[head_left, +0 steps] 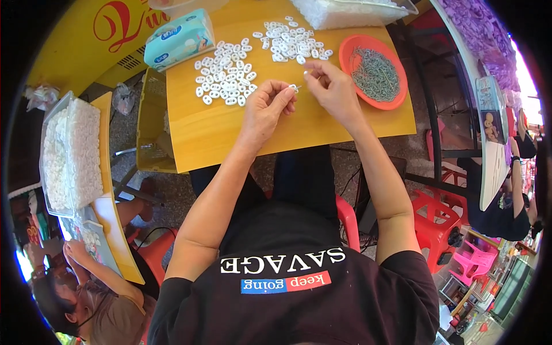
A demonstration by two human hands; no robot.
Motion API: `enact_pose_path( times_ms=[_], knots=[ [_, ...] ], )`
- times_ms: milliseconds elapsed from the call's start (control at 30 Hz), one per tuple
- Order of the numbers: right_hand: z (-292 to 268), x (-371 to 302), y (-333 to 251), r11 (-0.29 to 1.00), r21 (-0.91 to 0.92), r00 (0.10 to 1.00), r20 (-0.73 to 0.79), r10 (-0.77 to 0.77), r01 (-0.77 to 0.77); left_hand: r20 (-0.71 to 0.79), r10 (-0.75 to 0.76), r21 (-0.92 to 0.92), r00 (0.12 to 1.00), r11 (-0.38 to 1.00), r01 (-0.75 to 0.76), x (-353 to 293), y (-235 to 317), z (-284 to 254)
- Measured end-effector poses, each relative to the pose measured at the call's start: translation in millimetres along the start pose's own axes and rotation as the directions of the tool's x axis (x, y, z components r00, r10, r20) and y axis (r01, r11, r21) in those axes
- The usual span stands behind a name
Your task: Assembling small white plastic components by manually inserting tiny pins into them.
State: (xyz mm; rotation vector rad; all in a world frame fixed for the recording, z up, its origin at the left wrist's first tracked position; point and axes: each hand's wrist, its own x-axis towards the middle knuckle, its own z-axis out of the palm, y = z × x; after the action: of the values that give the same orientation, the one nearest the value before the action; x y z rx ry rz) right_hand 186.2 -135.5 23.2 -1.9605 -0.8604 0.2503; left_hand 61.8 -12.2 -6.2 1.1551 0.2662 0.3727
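Note:
My left hand is closed over the yellow table, pinching a small white piece with shiny metal on it between thumb and fingertips. To its right my right hand has its fingers bent, with index finger and thumb slightly apart; nothing plainly shows between them. Beyond the left hand lies a spread of small white oval plastic pieces with two holes. A second pile of white oval pieces lies past the right hand's fingertips. Thin grey metal pieces fill a red-orange bowl beside the right hand.
A teal tissue pack lies at the table's far left corner. A clear bin of white pieces stands at the back right. Another white-filled bin is at left, near a seated person. Red stools stand at right.

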Motion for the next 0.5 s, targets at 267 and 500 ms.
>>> enact_pose_path(
  times_ms=[267,500],
  knots=[
    [3.4,-14.3,-8.5,0.630,0.706,0.946,0.256,0.199,-0.324,-0.023,-0.029,-0.029,0.999,0.999,0.028,-1.2,3.1,-0.6],
    [2.2,-17.4,-3.8,0.792,0.579,0.979,0.172,0.112,-0.193,-0.040,-0.016,-0.110,0.999,0.994,0.012,0.1,2.0,-0.3]
  ],
)
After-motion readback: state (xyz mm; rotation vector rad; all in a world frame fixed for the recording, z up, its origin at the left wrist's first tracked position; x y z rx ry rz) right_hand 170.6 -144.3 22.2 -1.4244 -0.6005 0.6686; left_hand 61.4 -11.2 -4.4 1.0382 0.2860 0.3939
